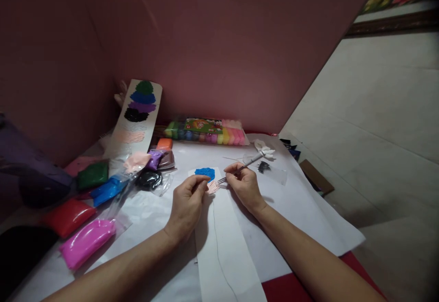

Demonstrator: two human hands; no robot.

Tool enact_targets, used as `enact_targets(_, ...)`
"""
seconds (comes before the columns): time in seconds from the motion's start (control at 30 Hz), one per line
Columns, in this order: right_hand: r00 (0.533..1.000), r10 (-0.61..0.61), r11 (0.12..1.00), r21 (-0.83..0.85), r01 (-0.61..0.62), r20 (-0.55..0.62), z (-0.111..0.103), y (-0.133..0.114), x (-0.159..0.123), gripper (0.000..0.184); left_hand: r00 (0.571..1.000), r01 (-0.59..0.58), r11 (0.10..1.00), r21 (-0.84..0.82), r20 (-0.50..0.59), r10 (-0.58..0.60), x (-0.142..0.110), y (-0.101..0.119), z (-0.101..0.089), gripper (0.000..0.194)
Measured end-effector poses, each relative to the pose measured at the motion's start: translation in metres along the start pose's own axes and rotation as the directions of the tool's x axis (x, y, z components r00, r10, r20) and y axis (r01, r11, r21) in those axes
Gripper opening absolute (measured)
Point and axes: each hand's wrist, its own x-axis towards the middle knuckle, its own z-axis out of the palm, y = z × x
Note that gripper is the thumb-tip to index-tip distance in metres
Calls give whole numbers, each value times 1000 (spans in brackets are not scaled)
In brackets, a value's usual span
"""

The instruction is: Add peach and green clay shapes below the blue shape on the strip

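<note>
My right hand (243, 184) grips a metal fork (254, 158) with a ridged handle. The fork's tines point left at a patch of pale peach clay (213, 187) on a white card strip (222, 247). Just above that patch, a textured blue clay piece (205, 173) is stuck to the card's far end. My left hand (188, 197) is closed in a pinch at the left edge of the clay; what lies between its fingertips, if anything, is hidden. A thin curved line runs down the card toward me.
Bags of coloured clay, including pink (88, 243), red (70, 216) and black (149, 181), lie at left. Behind them leans a finished-looking card (132, 130) with coloured clay layers. A multicolour clay pack (207, 132) rests against the wall. White scraps (264, 149) and a black bit (264, 166) lie right.
</note>
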Motion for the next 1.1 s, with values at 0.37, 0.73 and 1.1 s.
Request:
enact_targets(0.37, 998, -51, 996, -80, 48, -30, 0, -2, 0, 8, 1000, 23, 1000, 6, -2, -23, 2, -5, 1, 13)
enact_targets(0.73, 998, 0, 998, -70, 4, 61, 1, -6, -1, 8, 998, 67, 998, 0, 4, -67, 3, -5, 2, 13)
enact_targets(1.1, 977, 210, 935, 284, -212, 35, 0, -1, 5, 7, 994, 111, 991, -77, 12, -110, 6, -6, 5, 10)
